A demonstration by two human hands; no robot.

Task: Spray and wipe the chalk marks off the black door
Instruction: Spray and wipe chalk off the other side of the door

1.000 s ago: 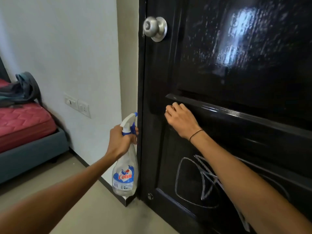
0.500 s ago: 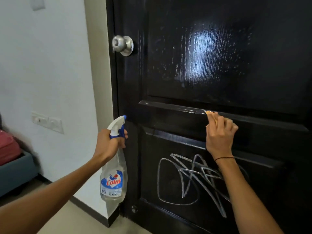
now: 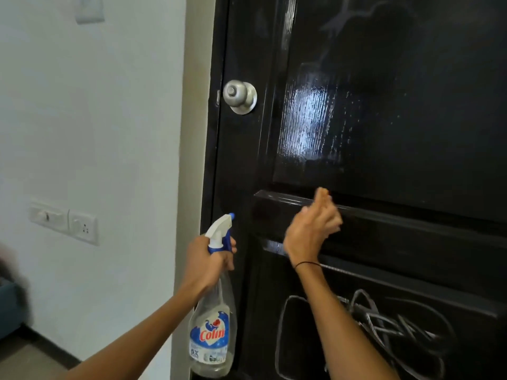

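Left grip (image 3: 208,261) wrapped round spray bottle (image 3: 212,333), right grip (image 3: 312,226) curled, blurred, above chalk marks (image 3: 384,325)

One door (image 3: 384,133) fills the right of the frame, with one knob (image 3: 239,96) at upper centre. One spray bottle (image 3: 212,319) sits at lower centre. Two hands: left hand (image 3: 207,263), right hand (image 3: 311,229). One wristband (image 3: 307,264). Two wall plates (image 3: 64,222) at middle left; one more (image 3: 90,9) at upper left. One chalk scribble (image 3: 365,333) at lower right.

White wall (image 3: 96,133) with switch plate (image 3: 64,222)
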